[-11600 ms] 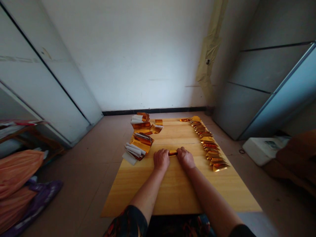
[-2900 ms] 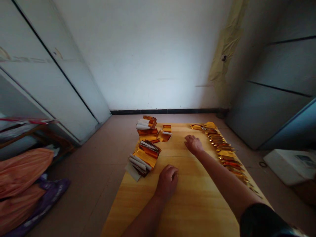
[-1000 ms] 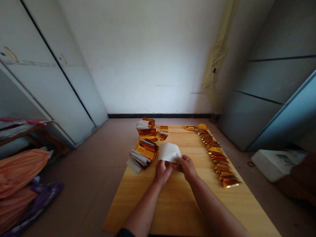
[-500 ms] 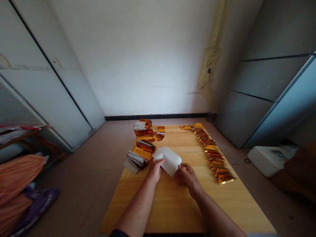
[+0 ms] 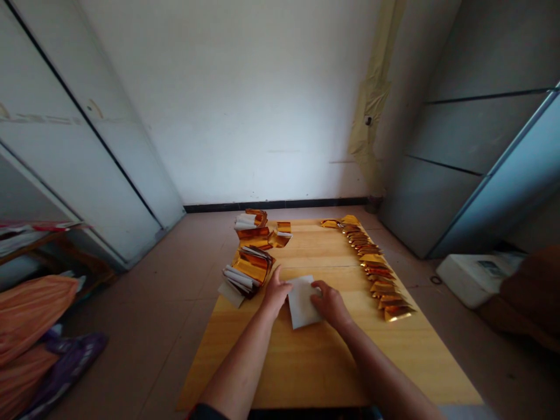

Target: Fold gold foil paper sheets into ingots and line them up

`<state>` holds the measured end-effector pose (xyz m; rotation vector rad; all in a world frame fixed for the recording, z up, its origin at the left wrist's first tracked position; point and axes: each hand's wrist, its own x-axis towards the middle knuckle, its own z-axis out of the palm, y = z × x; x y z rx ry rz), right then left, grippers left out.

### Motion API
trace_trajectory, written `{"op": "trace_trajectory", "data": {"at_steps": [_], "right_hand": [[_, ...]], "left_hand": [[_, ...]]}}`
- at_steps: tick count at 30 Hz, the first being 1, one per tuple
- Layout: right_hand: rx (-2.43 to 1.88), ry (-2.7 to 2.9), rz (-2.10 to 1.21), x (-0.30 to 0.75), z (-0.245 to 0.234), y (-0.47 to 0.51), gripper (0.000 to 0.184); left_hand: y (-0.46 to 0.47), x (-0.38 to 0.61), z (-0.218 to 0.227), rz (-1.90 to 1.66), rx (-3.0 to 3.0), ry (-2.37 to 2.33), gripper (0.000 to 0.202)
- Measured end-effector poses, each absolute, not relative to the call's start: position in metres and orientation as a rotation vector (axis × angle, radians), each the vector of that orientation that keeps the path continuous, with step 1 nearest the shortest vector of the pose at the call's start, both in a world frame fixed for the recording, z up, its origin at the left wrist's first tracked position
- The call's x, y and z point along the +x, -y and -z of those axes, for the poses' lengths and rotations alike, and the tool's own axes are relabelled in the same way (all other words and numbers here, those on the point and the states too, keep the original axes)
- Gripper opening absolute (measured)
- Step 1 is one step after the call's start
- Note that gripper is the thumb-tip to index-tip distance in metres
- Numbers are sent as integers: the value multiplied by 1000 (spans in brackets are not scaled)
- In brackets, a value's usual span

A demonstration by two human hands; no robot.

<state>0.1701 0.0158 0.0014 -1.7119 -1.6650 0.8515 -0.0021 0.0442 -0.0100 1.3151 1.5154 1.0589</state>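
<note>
A white sheet of paper (image 5: 303, 306) lies roughly flat on the wooden table between my hands. My left hand (image 5: 275, 291) is at its left edge, thumb reaching to the paper and fingers apart. At the right edge, my right hand (image 5: 330, 304) has its fingers bent round the paper's side; the fingertips underneath are hidden. Close to my left hand rests a stack of gold foil papers (image 5: 252, 268) with white backs. Along the table's right side runs a row of folded gold foil pieces (image 5: 374, 271).
The wooden table (image 5: 280, 373) stands before a white wall (image 5: 262, 116). More gold foil sheets (image 5: 256, 237) lie at its far left. A grey cabinet (image 5: 446, 140) and a white box (image 5: 470, 280) are on the right; orange cloth (image 5: 37, 309) is at the left.
The white paper, held up and bent between both hands before, now lies flatter and nearer me, turned more square. My left hand's fingers have spread from its edge.
</note>
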Motion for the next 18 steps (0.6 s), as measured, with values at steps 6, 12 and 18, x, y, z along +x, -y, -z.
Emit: {"op": "trace_trajectory", "data": {"at_steps": [6, 12, 18], "right_hand": [[-1941, 1831, -718, 175, -5, -13, 34], [-1978, 1818, -743, 173, -10, -22, 30], [-1821, 1678, -1011, 188, -9, -20, 20]], "left_hand": [[-23, -10, 8, -890, 2023, -1441, 44], [11, -10, 3, -527, 2401, -1139, 69], [13, -1, -1, -600, 2407, -1240, 45]]}}
